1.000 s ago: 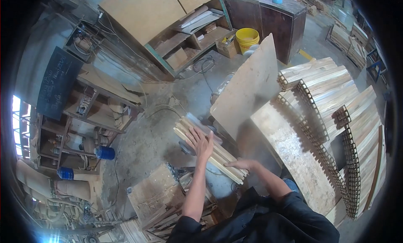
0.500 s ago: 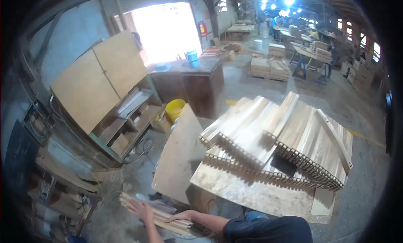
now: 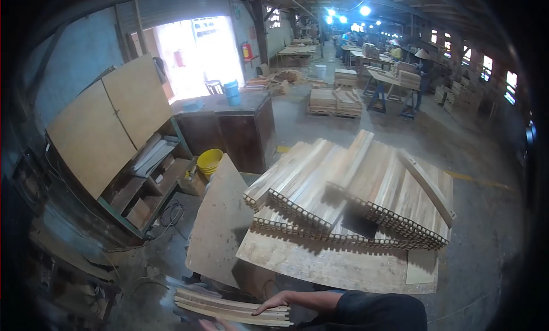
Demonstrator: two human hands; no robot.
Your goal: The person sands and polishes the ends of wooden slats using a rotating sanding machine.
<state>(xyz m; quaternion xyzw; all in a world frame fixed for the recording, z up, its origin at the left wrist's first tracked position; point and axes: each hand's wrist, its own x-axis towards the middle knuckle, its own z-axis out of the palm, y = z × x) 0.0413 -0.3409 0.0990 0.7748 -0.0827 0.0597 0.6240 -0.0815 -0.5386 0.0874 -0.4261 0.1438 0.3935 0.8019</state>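
A bundle of pale wooden strips (image 3: 229, 310) lies almost level at the bottom of the view. My right hand (image 3: 275, 301) rests on its right end with the fingers stretched along the strips; its dark sleeve (image 3: 366, 312) follows behind. Only a sliver of my left hand (image 3: 210, 325) shows at the bottom edge under the bundle, so its grip is hidden.
A plywood sheet (image 3: 220, 228) leans against a platform (image 3: 320, 265) stacked with finger-jointed slats (image 3: 343, 188). To the left are an open shelf unit (image 3: 143, 182), a yellow bucket (image 3: 209, 159) and a dark cabinet (image 3: 229, 131). Farther back are wood stacks (image 3: 334, 100) and people at benches.
The view has swung up from the floor to the workshop hall. The bundle and hands have dropped to the bottom edge, and my left hand has slid almost out of sight.
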